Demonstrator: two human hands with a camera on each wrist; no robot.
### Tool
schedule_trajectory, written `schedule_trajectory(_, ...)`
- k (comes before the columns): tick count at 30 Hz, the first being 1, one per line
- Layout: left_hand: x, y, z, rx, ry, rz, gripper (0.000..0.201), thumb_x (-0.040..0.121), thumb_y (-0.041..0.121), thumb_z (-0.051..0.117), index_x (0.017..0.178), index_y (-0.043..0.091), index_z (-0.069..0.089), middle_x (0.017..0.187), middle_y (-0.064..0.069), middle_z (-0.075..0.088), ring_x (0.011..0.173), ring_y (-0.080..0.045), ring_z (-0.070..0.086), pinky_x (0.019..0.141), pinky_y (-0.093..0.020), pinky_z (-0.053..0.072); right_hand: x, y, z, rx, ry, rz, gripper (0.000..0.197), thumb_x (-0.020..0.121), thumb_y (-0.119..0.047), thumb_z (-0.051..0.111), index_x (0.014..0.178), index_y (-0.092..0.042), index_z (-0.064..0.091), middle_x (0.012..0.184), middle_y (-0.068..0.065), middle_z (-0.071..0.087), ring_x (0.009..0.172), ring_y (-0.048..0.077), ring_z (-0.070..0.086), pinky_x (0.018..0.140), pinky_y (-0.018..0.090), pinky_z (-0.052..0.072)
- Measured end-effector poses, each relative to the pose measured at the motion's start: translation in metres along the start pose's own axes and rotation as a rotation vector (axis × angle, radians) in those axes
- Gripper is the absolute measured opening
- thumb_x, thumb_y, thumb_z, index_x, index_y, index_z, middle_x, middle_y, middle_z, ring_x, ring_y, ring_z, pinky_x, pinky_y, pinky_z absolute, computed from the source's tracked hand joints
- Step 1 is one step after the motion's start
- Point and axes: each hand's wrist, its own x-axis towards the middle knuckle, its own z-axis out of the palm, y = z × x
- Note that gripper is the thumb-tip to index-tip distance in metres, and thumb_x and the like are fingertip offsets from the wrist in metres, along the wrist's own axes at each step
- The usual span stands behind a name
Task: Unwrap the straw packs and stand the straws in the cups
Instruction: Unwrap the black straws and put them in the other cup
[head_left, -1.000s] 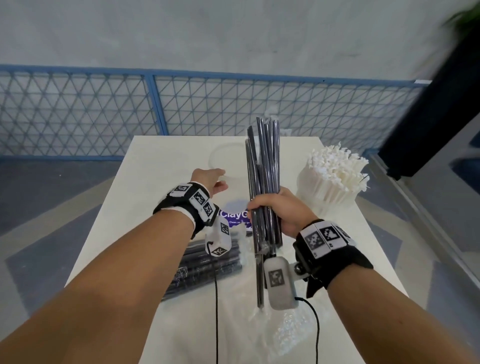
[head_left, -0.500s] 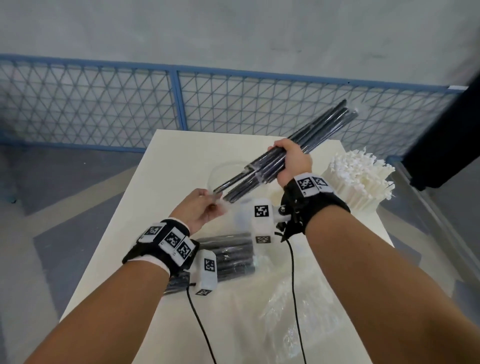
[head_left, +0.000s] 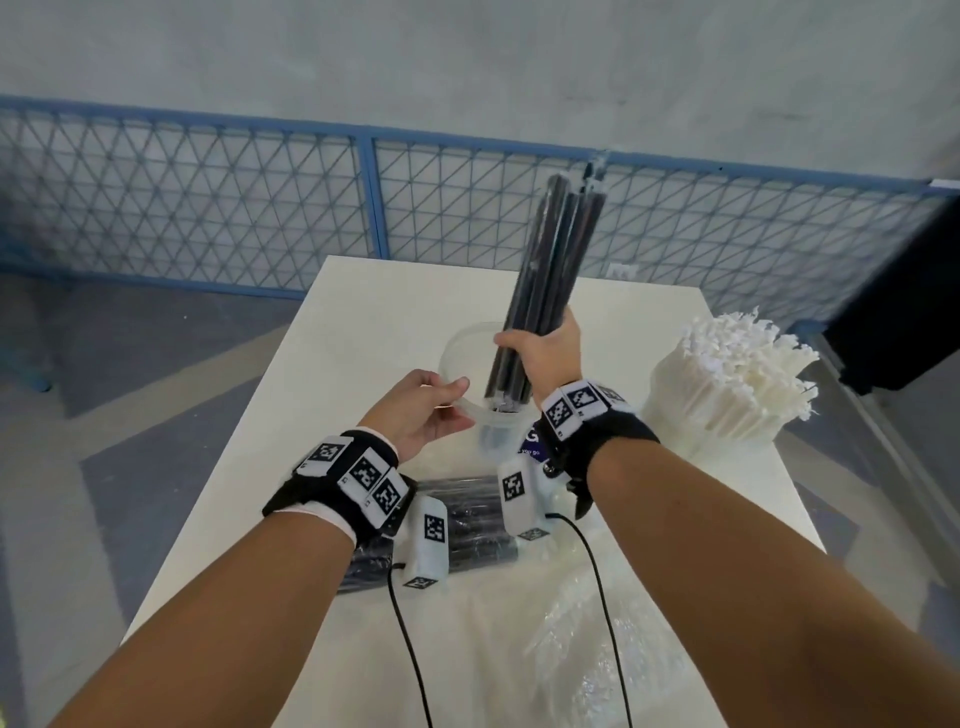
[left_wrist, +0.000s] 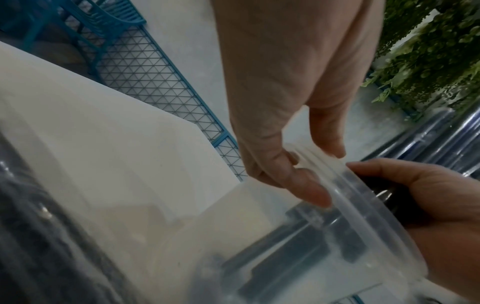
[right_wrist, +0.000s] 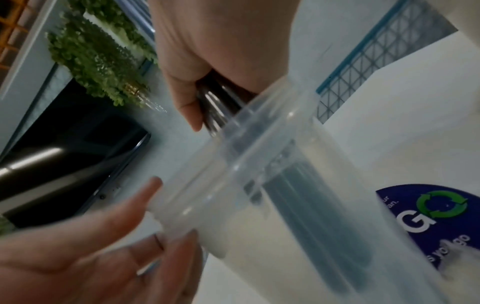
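Observation:
My right hand (head_left: 545, 348) grips a bundle of black straws (head_left: 556, 249) nearly upright, leaning a little right at the top. The bundle's lower ends sit inside a clear plastic cup (head_left: 451, 358) at the table's middle. My left hand (head_left: 431, 410) pinches the cup's near rim between thumb and fingers. In the left wrist view the fingers (left_wrist: 309, 191) clasp the rim (left_wrist: 363, 207), with dark straw ends (left_wrist: 298, 246) showing through the wall. In the right wrist view the right hand (right_wrist: 221, 67) holds the straws (right_wrist: 218, 107) above the cup (right_wrist: 259, 185).
A cup packed with white straws (head_left: 727, 384) stands at the right of the white table (head_left: 363, 322). A wrapped pack of black straws (head_left: 467, 519) lies under my wrists. Crumpled clear wrap (head_left: 597, 649) lies near the front edge. A blue label (right_wrist: 441, 209) lies beside the cup.
The right hand swung the bundle from a slant to nearly upright and lowered its ends into the cup. The left hand moved onto the cup's rim.

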Motion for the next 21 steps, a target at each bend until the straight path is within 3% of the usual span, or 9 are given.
schedule_trajectory(6, 0.002, 0.006, 0.002, 0.061, -0.046, -0.005, 0.023, 0.088, 0.002, 0.056, 0.075, 0.012, 0.040, 0.066, -0.006, 0.050, 0.058, -0.018, 0.056, 0.055, -0.028, 0.059, -0.002, 0.007, -0.003, 0.015, -0.210, 0.016, 0.067, 0.055, -0.005, 0.083, 0.111, -0.016, 0.046, 0.104, 0.007, 0.059, 0.101, 0.024, 0.061, 0.092, 0.043, 0.051)
schedule_trajectory(10, 0.006, 0.006, 0.006, 0.014, -0.048, -0.022, 0.025, 0.089, 0.001, 0.054, 0.073, 0.012, 0.039, 0.069, -0.006, 0.049, 0.058, -0.018, 0.055, 0.053, -0.029, 0.058, 0.000, 0.007, -0.009, -0.116, -0.150, -0.150, 0.054, 0.066, -0.009, 0.078, 0.109, -0.023, 0.048, 0.096, -0.001, 0.057, 0.093, 0.016, 0.055, 0.089, 0.032, 0.046)
schedule_trajectory(12, 0.008, 0.004, 0.008, -0.015, -0.038, -0.036, 0.025, 0.089, 0.000, 0.053, 0.073, 0.012, 0.039, 0.071, -0.006, 0.048, 0.060, -0.018, 0.053, 0.054, -0.030, 0.059, 0.002, 0.005, -0.014, -0.196, -0.110, -0.229, 0.041, 0.076, -0.005, 0.069, 0.110, -0.020, 0.050, 0.084, -0.001, 0.058, 0.081, 0.009, 0.053, 0.083, 0.025, 0.043)
schedule_trajectory(14, 0.009, 0.002, 0.012, -0.033, -0.029, -0.037, 0.024, 0.089, 0.002, 0.054, 0.073, 0.011, 0.039, 0.073, -0.007, 0.048, 0.061, -0.019, 0.053, 0.055, -0.030, 0.059, 0.005, 0.004, -0.018, -0.317, -0.124, -0.256, 0.031, 0.083, -0.003, 0.060, 0.111, -0.011, 0.053, 0.083, 0.005, 0.057, 0.075, 0.003, 0.051, 0.079, 0.019, 0.040)
schedule_trajectory(16, 0.010, 0.001, 0.015, -0.032, -0.015, -0.030, 0.023, 0.089, 0.004, 0.056, 0.075, 0.011, 0.040, 0.074, -0.006, 0.049, 0.062, -0.019, 0.053, 0.055, -0.029, 0.059, 0.008, 0.002, -0.023, -0.521, -0.189, -0.239, 0.029, 0.086, -0.007, 0.059, 0.115, -0.007, 0.054, 0.095, 0.007, 0.054, 0.086, 0.011, 0.050, 0.086, 0.025, 0.040)
schedule_trajectory(18, 0.009, 0.001, 0.015, 0.008, -0.010, -0.023, 0.019, 0.089, 0.010, 0.058, 0.079, 0.012, 0.042, 0.074, -0.005, 0.049, 0.063, -0.017, 0.052, 0.060, -0.030, 0.060, 0.008, -0.001, -0.028, -0.720, -0.220, -0.253, 0.043, 0.084, -0.015, 0.063, 0.124, -0.009, 0.050, 0.114, 0.012, 0.050, 0.106, 0.025, 0.047, 0.098, 0.032, 0.036)
schedule_trajectory(21, 0.006, -0.004, 0.007, 0.275, 0.046, 0.007, 0.022, 0.086, 0.034, 0.061, 0.091, 0.017, 0.049, 0.082, -0.001, 0.049, 0.070, -0.015, 0.052, 0.077, -0.035, 0.055, 0.001, -0.018, -0.035, -0.794, -0.125, -0.425, 0.055, 0.079, -0.018, 0.068, 0.130, -0.009, 0.046, 0.126, 0.017, 0.046, 0.116, 0.030, 0.042, 0.098, 0.030, 0.031)
